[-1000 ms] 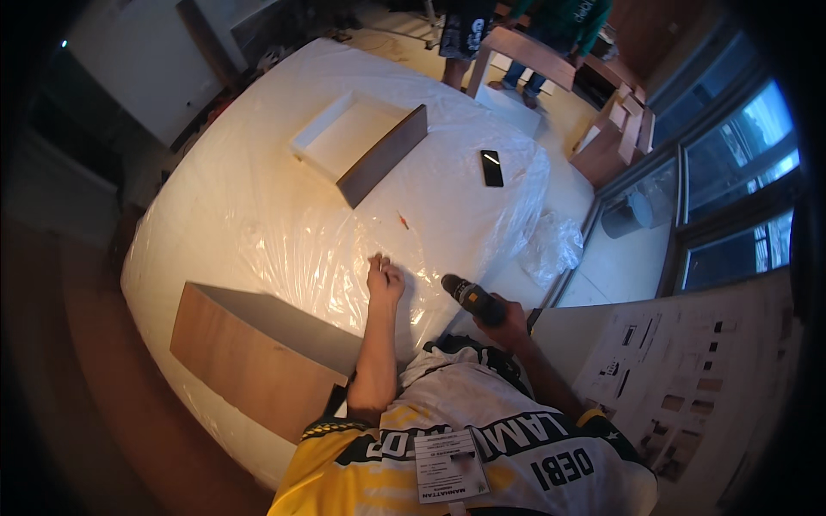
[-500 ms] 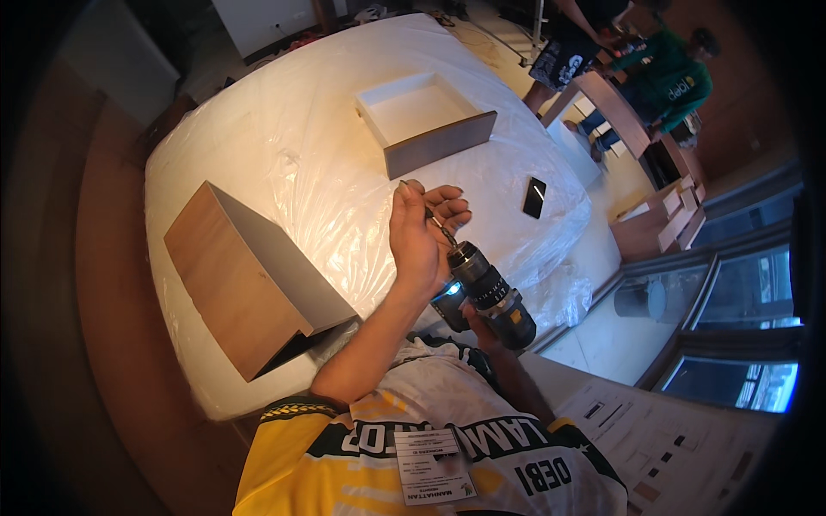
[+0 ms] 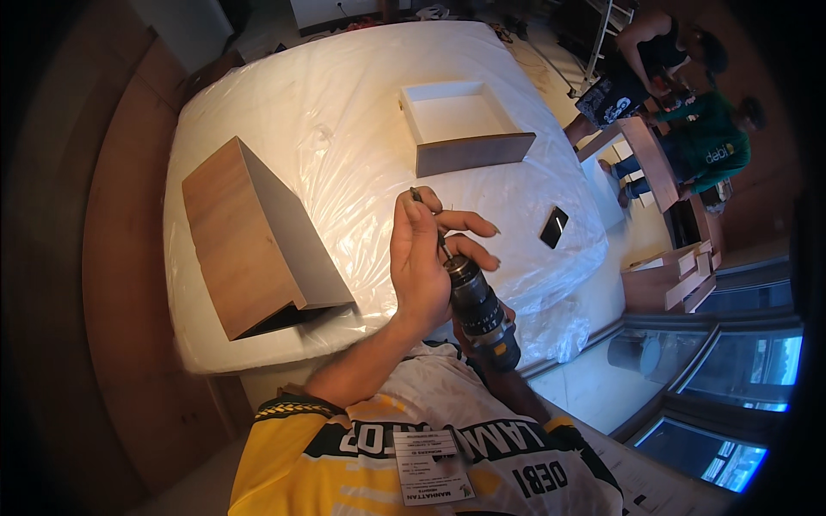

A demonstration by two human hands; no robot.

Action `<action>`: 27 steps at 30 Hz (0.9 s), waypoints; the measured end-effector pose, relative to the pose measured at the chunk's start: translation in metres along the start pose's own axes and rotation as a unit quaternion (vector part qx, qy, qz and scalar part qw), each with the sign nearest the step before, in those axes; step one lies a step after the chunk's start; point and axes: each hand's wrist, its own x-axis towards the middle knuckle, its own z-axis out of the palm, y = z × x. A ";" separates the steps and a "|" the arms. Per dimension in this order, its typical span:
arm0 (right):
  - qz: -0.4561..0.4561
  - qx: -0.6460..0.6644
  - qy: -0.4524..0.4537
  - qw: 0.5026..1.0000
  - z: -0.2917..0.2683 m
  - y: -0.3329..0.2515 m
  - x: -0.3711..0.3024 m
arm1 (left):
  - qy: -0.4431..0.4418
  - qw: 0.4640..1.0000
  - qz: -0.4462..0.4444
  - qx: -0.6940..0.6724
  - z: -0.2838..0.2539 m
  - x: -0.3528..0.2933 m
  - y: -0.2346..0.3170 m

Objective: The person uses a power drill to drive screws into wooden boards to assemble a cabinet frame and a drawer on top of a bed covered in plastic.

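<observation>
My right hand, largely hidden behind the tool, grips a black cordless drill that points up and away from me. A thin dark bit runs from its chuck towards my left palm. Just ahead of the chuck, my left hand pinches a small dark pointed tip between thumb and forefinger, while its other fingers stretch out to the right. That tip lines up with the bit; whether they are one piece is hidden by the hand.
A plastic-wrapped mattress bears a wooden box-shaped cabinet on the left, a drawer with a brown front, and a phone. Two people at far right stand by a wooden furniture piece. Windows line the right.
My view has shifted, so the mattress things sit elsewhere in the picture. The drill has turned more upright, and its light is hidden. My left hand's other fingers have spread further.
</observation>
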 end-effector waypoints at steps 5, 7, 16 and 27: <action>0.115 0.250 -0.036 0.961 0.016 -0.002 0.036 | -0.064 0.996 0.061 0.027 0.002 -0.007 0.005; 0.169 0.349 -0.065 0.920 0.020 -0.003 0.046 | -0.063 0.995 0.070 0.039 0.002 -0.006 0.005; 0.305 0.536 -0.173 0.768 0.005 -0.013 0.059 | -0.096 0.991 0.070 0.063 0.000 -0.005 0.008; 0.334 0.533 -0.170 0.759 -0.003 -0.021 0.050 | -0.142 0.989 0.033 0.012 0.000 0.000 0.012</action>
